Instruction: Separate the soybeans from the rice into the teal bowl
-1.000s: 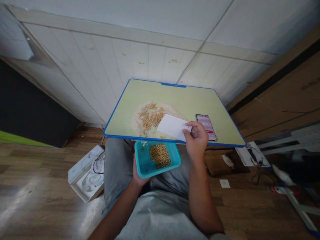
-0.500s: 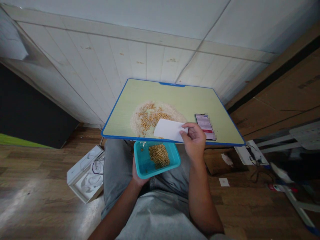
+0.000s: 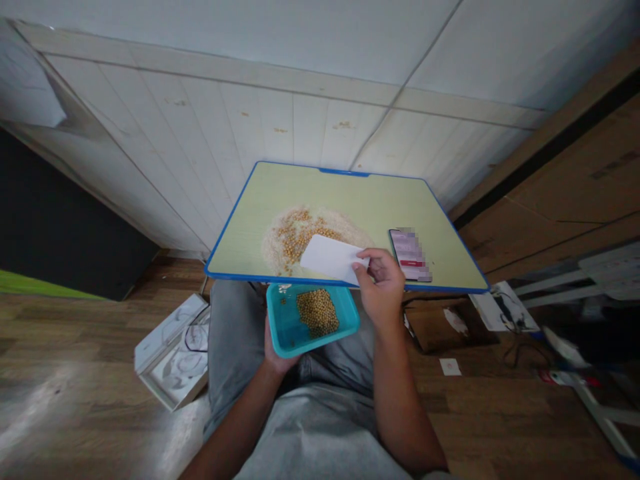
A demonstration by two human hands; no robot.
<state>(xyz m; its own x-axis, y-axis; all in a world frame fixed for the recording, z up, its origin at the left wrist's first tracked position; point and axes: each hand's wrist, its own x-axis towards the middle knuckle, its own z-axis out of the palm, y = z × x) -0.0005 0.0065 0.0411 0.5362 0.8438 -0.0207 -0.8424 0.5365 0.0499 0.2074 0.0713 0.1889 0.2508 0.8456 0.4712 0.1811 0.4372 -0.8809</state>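
Right hand is pinching a white card at the edge of scattered beans, all lying on a yellow-green board, left hand is gripping a bean-holding turquoise tub below.

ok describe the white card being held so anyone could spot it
Find the pale green, blue-edged rectangular tabletop. At its near edge, the right hand pinches a white rectangular card beside scattered golden beans. Unlike the dark-edged phone to its right, it is plain white and held.

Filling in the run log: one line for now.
left hand: holds teal tub with beans | right hand: holds white card by spread beans | phone: on table, right of card
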